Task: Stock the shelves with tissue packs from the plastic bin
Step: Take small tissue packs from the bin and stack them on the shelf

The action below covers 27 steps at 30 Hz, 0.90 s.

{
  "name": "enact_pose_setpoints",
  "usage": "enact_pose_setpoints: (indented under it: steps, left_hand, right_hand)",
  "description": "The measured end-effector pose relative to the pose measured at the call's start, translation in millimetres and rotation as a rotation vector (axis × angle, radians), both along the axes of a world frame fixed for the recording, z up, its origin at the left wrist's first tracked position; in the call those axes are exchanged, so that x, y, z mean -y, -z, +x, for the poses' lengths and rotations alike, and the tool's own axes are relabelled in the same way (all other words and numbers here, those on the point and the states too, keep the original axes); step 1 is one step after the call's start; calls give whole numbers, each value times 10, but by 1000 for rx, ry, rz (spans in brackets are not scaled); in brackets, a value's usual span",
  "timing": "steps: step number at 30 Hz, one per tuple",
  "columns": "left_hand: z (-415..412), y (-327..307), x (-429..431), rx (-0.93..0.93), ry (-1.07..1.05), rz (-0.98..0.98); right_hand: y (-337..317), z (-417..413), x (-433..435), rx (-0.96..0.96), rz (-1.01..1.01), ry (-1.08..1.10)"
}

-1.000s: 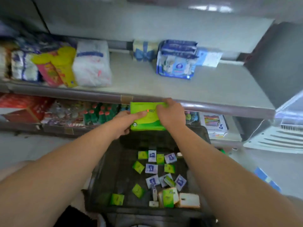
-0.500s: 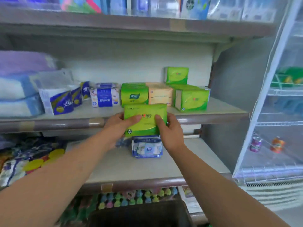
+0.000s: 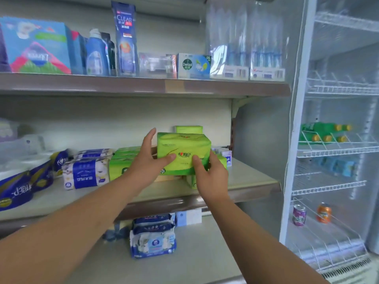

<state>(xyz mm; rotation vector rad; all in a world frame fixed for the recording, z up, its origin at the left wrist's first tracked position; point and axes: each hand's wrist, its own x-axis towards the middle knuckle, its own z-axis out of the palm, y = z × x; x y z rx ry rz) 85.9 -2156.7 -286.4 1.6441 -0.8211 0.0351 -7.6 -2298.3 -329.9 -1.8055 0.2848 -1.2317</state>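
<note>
A green tissue pack (image 3: pixel 182 149) is held up in front of the middle shelf (image 3: pixel 252 181), above several green packs (image 3: pixel 121 162) that stand there. My left hand (image 3: pixel 147 162) grips its left end, thumb on the front face and fingers raised behind. My right hand (image 3: pixel 211 175) grips the lower right corner, thumb on the front. One more green pack (image 3: pixel 188 129) sits higher at the back. The plastic bin is out of view.
Blue-and-white tissue packs (image 3: pixel 86 173) and rolls (image 3: pixel 18 187) fill the shelf's left part. Shampoo and soap (image 3: pixel 125 42) stand on the top shelf. Wet wipes (image 3: pixel 153 236) lie on the lower shelf. A glass-door fridge (image 3: pixel 336 152) with wire racks stands at right.
Both hands lifted the green pack from over the bin up to the middle shelf's level, and the view tilted upward, so the bin dropped out of sight.
</note>
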Motion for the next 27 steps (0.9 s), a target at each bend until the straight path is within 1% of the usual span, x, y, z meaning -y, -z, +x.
enact_pose_setpoints:
  steps: [2, 8, 11, 12, 13, 15, 17, 19, 23, 27]
  left_hand:
    - [127, -108, 252, 31, 30, -10]
    - [708, -256, 1002, 61, 20, 7]
    - [1013, -244, 1336, 44, -10, 0]
    - [1115, -233, 1427, 29, -22, 2]
    - [1225, -227, 1503, 8, -33, 2]
    - [1462, -205, 1635, -11, -41, -19]
    - [1677, -207, 1744, -9, -53, 4]
    - [1847, -217, 1857, 8, -87, 51]
    - [2020, -178, 2046, 46, -133, 145]
    - [2071, -65, 2111, 34, -129, 133]
  right_hand:
    - [-63, 120, 231, -22, -36, 55]
    - [-119, 565, 883, -278, -137, 230]
    - [39, 778, 1126, -428, -281, 316]
    - [112, 831, 1165, -424, -341, 361]
    - [188, 876, 1190, -368, -399, 404]
    - [301, 966, 1196, -207, -491, 476]
    - [367, 1057, 1200, -85, -546, 545]
    - [391, 1119, 1229, -55, -579, 572]
    - [434, 1167, 1272, -85, -659, 569]
    - [461, 1154, 1249, -72, -770, 541]
